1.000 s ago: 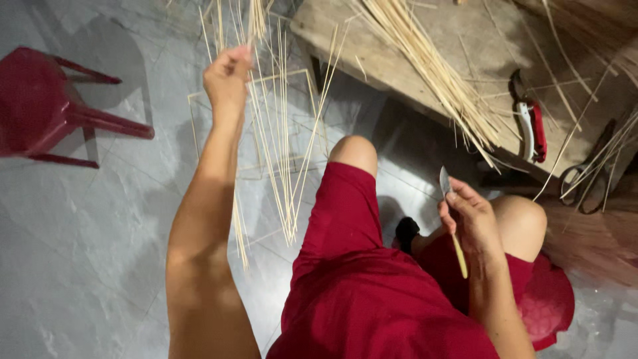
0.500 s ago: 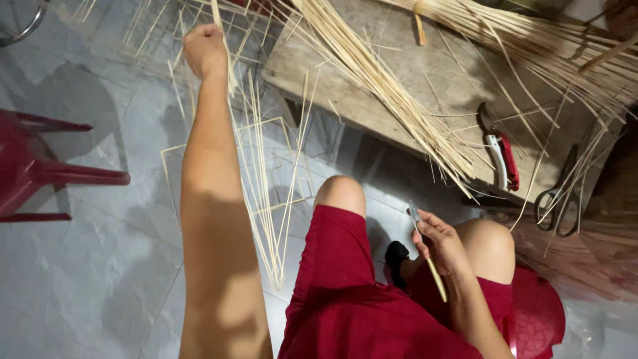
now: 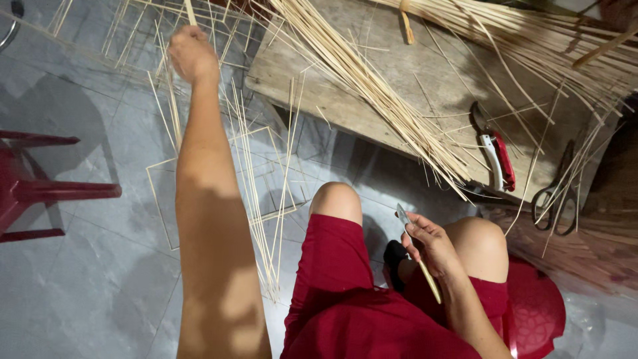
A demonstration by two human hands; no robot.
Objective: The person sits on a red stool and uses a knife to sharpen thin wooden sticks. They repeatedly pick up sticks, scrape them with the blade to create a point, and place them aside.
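Sticks [image 3: 256, 199] lie fanned on the floor [image 3: 86, 286], left hand [image 3: 193, 53] fisted around 1 at their far end, right hand [image 3: 428, 242] closed on a knife [image 3: 415, 249] above the knee.

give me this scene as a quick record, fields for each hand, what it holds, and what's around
left hand: raised, closed on bamboo strips that hang to the floor
right hand: by the knee, gripping a knife, blade up
bench: wooden, in front of the person, strewn with loose strips
on bench: red-handled pruner, scissors
floor: grey tiles, thin strip frames
left edge: red chair
seat: red stool
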